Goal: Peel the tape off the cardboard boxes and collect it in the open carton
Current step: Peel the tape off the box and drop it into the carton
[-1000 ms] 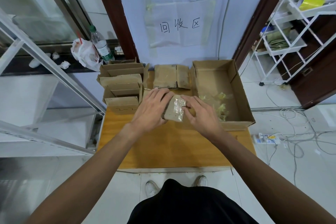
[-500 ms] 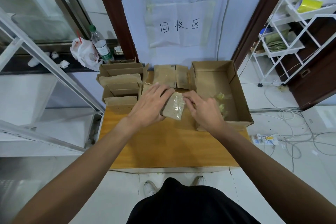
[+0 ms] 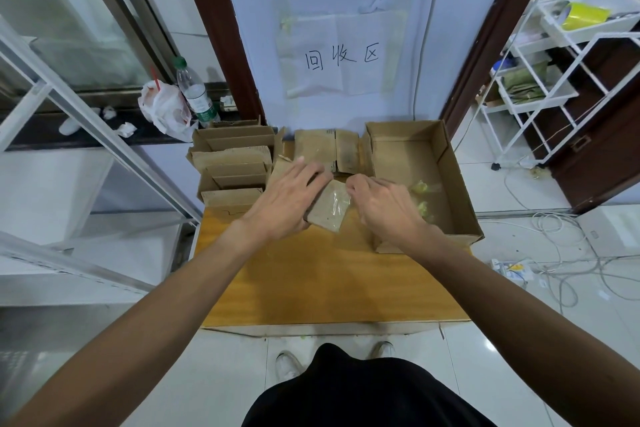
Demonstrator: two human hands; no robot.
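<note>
A small flattened cardboard box with clear tape across its face is tilted above the wooden table. My left hand grips its left side. My right hand pinches at the box's upper right corner, where the tape's edge lies. The open carton stands at the right of the table, with crumpled yellowish tape pieces lying inside it.
A stack of folded cardboard boxes fills the table's back left, and more flat boxes lean against the wall. A water bottle and plastic bag sit on the left ledge. A white rack and floor cables are at right.
Both hands have carried the small box a little farther back. My right fingers shifted from its lower right side up to its upper right corner.
</note>
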